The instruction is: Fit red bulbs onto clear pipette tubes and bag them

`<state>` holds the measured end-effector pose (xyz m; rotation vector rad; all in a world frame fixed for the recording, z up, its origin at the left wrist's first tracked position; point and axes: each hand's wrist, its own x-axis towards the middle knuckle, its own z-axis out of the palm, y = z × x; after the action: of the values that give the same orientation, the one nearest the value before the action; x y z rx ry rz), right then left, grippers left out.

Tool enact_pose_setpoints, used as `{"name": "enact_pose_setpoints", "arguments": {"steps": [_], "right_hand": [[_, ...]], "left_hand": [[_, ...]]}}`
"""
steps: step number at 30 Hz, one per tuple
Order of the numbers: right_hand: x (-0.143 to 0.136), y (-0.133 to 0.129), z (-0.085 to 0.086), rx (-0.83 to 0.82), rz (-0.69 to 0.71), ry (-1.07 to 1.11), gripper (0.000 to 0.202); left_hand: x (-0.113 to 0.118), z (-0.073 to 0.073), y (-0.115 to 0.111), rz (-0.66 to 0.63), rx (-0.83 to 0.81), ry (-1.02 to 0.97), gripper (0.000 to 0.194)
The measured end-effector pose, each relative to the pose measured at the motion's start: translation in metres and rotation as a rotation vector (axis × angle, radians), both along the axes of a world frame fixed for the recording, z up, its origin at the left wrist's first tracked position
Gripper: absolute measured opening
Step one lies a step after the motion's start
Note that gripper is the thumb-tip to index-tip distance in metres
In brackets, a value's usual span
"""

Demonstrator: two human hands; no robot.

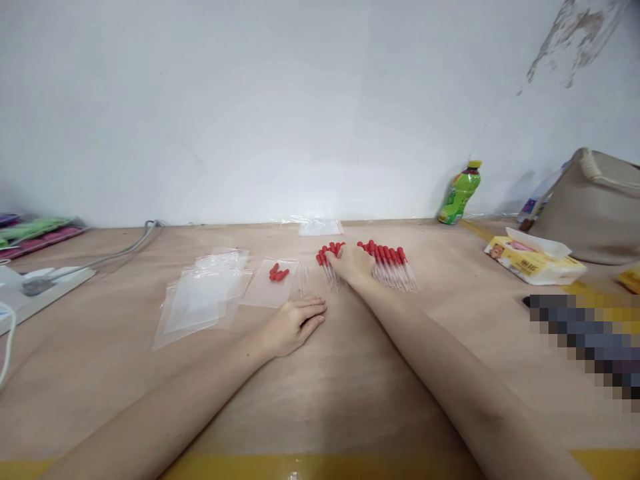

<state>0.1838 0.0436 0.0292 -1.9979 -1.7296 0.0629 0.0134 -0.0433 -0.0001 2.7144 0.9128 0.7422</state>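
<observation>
My left hand rests on the brown-covered table with its fingers stretched out, holding nothing. Just beyond its fingertips lie several thin clear glass tubes. Several loose red rubber bulbs sit on a clear zip bag to their left. My right hand reaches over a row of red-bulbed droppers, thumb and finger closed at the bulb of one dropper in the left group. More droppers lie side by side to the right of this hand, which hides the middle of the row.
Stacked clear zip bags lie on the left, another bag by the wall. A power strip with cables is far left. At right are a green bottle, a tissue pack, a grey bag and a pixelated dark object.
</observation>
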Motion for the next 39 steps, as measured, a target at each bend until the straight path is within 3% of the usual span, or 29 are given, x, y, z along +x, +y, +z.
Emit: {"name": "enact_pose_setpoints", "arguments": {"steps": [7, 12, 17, 23, 28, 33, 35, 39], "right_hand": [[-0.037, -0.013, -0.008, 0.049, 0.218, -0.128, 0.027], [-0.044, -0.019, -0.014, 0.052, 0.289, -0.197, 0.028], [-0.027, -0.047, -0.016, 0.104, 0.352, -0.222, 0.025], [0.021, -0.100, -0.027, 0.209, 0.444, -0.257, 0.027], [0.054, -0.115, -0.037, 0.371, 0.521, -0.147, 0.017], [0.056, -0.107, -0.037, 0.408, 0.621, -0.144, 0.021], [0.054, -0.104, -0.037, 0.378, 0.649, -0.140, 0.016], [0.054, -0.104, -0.038, 0.376, 0.709, -0.087, 0.016]], "left_hand": [[0.000, 0.001, 0.000, 0.026, 0.051, -0.030, 0.026], [-0.013, 0.003, 0.011, 0.323, 0.290, -0.137, 0.018], [-0.036, 0.003, 0.035, 0.591, 0.421, -0.090, 0.019], [-0.047, 0.002, 0.052, 0.694, 0.442, 0.020, 0.019], [-0.047, 0.001, 0.058, 0.683, 0.385, 0.018, 0.016], [-0.044, 0.006, 0.050, 0.630, 0.380, -0.041, 0.018], [-0.037, 0.009, 0.038, 0.525, 0.421, -0.103, 0.019], [-0.020, 0.012, 0.010, 0.092, 0.303, -0.123, 0.020]]}}
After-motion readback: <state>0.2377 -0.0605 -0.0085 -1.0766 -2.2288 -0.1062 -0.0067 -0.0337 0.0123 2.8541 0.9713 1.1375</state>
